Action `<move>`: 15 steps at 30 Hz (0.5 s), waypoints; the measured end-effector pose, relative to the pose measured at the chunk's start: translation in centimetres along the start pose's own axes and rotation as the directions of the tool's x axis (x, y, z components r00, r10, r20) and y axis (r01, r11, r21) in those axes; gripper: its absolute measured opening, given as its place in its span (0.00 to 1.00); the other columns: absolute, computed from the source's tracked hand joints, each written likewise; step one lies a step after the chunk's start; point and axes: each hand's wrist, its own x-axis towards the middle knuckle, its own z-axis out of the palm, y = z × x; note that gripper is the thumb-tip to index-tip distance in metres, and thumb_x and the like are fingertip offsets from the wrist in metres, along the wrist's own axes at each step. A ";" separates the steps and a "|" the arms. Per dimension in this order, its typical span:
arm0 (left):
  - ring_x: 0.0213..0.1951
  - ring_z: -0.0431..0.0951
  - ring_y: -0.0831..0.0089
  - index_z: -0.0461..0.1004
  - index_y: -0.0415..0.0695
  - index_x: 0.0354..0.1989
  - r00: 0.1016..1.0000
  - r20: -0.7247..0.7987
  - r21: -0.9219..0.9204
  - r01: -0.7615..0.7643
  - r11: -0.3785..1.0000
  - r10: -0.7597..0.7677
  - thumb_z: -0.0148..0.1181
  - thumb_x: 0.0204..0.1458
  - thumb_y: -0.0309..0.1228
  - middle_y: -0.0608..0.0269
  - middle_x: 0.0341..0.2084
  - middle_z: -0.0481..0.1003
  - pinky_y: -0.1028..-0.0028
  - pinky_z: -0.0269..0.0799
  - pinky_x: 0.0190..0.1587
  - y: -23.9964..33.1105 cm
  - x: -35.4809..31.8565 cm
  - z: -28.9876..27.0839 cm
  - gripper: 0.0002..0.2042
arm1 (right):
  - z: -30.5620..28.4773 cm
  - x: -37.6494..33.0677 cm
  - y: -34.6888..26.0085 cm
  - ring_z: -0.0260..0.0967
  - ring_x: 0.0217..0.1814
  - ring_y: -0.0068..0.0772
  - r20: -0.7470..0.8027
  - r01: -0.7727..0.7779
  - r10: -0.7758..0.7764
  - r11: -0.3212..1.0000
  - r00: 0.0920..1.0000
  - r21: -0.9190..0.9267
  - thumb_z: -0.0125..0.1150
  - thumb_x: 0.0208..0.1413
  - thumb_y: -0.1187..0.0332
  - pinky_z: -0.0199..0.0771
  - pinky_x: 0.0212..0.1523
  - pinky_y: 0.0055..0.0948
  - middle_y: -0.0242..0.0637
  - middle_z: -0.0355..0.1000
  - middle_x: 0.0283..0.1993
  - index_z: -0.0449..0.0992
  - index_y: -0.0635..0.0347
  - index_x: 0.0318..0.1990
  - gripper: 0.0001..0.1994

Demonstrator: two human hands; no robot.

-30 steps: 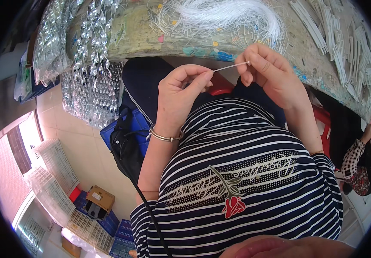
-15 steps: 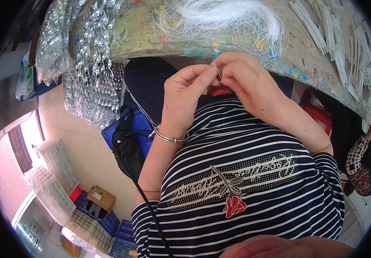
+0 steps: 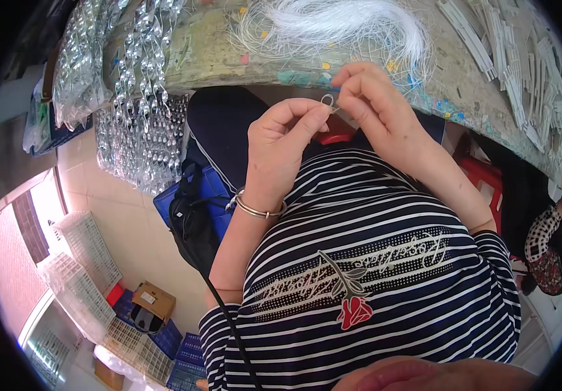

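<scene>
Both hands [image 3: 333, 120] pinch a small wire loop [image 3: 327, 101] together.

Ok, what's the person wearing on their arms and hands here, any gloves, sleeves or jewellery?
No gloves: both the left hand and the right hand are bare, as are the forearms. A thin silver-coloured bangle circles the left wrist. Short sleeves of a navy top with white stripes end near the elbows. No rings are visible.
</scene>
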 end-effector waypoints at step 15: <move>0.26 0.69 0.85 0.77 0.39 0.32 0.993 0.050 -0.073 0.108 0.991 -0.105 0.61 0.48 0.24 0.68 0.23 0.75 0.86 0.59 0.29 0.1 -0.1 0.0 0.04 | 0.4 1.0 0.1 0.61 0.40 0.18 0.169 -0.257 0.207 0.893 0.963 0.369 0.48 0.60 0.70 0.63 0.45 0.19 0.34 0.62 0.46 0.68 0.62 0.34 0.05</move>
